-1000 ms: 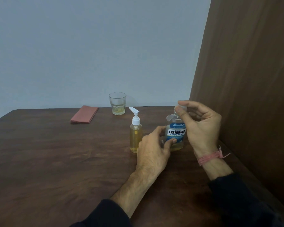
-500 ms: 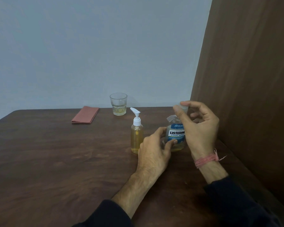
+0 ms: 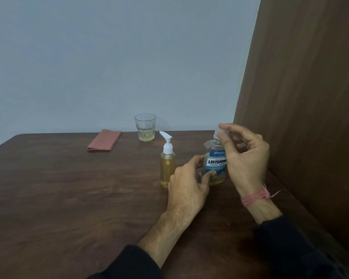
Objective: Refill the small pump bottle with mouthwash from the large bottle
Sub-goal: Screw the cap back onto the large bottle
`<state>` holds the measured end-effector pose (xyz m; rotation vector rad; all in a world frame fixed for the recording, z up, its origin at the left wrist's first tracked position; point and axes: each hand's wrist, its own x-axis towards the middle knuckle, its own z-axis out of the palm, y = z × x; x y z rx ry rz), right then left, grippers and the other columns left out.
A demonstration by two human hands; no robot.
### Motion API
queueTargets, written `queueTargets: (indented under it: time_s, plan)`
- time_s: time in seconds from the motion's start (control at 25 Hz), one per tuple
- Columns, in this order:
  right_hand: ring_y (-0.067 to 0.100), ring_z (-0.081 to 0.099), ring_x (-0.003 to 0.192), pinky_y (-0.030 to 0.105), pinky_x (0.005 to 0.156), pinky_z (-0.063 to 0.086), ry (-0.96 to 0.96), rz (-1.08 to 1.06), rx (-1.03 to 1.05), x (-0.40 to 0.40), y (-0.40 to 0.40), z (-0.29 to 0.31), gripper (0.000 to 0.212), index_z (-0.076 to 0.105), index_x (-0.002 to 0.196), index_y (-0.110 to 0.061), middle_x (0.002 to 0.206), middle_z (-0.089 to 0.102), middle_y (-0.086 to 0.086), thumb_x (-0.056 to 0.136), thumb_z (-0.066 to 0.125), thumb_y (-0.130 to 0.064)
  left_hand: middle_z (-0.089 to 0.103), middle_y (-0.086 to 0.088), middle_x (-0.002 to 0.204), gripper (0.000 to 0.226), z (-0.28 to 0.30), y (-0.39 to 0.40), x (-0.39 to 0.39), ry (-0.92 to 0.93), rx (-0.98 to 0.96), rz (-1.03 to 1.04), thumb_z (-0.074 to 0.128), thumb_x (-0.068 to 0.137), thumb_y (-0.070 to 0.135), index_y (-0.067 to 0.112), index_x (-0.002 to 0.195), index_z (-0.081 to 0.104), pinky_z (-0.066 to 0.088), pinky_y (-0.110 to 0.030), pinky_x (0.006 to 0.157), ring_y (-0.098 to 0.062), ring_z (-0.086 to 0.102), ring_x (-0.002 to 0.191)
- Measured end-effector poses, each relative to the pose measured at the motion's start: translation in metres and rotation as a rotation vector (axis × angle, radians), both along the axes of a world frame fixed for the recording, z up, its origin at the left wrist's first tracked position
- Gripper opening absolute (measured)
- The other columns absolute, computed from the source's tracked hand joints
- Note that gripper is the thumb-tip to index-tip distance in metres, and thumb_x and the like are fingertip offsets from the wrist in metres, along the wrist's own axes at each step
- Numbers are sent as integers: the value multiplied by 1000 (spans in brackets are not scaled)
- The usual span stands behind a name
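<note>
A person's two hands worked at a clear large mouthwash bottle with a blue label [image 3: 216, 164], which stood upright on a dark brown wooden surface [image 3: 69, 198] near its right edge, beside a brown wood-grain wall panel [image 3: 310, 97]. The left hand [image 3: 189, 184] wrapped its curled fingers [image 3: 209, 175] and thumb round the lower body of the bottle, its forearm reaching up from a dark sleeve. The right hand [image 3: 244, 158], raised above the surface with a pink thread band [image 3: 254, 197] on its wrist, pinched the bottle's clear cap [image 3: 220, 132] between thumb and bent fingers. Just left of the large bottle stood a small clear pump bottle of yellow liquid with a white pump [image 3: 167, 164]. Farther back sat a clear drinking glass [image 3: 145, 126] and a folded reddish cloth [image 3: 104, 140].
</note>
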<state>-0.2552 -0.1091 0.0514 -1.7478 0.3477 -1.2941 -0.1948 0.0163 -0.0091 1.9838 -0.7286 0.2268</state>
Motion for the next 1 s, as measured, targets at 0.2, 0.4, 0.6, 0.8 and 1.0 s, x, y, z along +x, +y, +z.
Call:
queueTargets:
  time_s: [0.2,0.4,0.6,0.8,1.0]
  plan:
    - [-7,54,86,9,70,48,-43,-72,-4,-1,3,0,23,84,107,-39,108,72,12,85,91,-37,78,20,140,50,1,0,-1,-16,24,13,83,103,45,39,150,67,60,-30,111,1,73,127]
    - [-3,47,77,7,62,44,-31,-129,2,-1,7,1,26,85,105,-38,105,70,19,81,93,-44,78,20,142,53,1,0,0,-23,36,36,84,102,47,39,151,67,53,-22,106,2,73,128]
    - [-10,55,84,7,66,47,-49,-130,0,-1,9,3,28,86,105,-32,106,73,17,80,94,-41,77,19,143,55,0,-2,1,-24,36,37,85,100,45,37,152,67,57,-27,111,1,71,131]
    - [-6,49,79,6,65,45,-17,-151,-41,0,10,0,27,83,108,-36,104,72,12,84,90,-45,77,19,144,58,0,-1,1,-27,48,24,86,100,45,36,154,66,51,-20,103,18,55,108]
    - [0,52,80,12,63,48,-32,-136,-83,-2,13,2,30,75,110,-50,103,63,-20,83,89,-51,74,17,150,68,5,1,1,-12,92,22,88,100,35,36,162,58,45,-17,103,9,64,124]
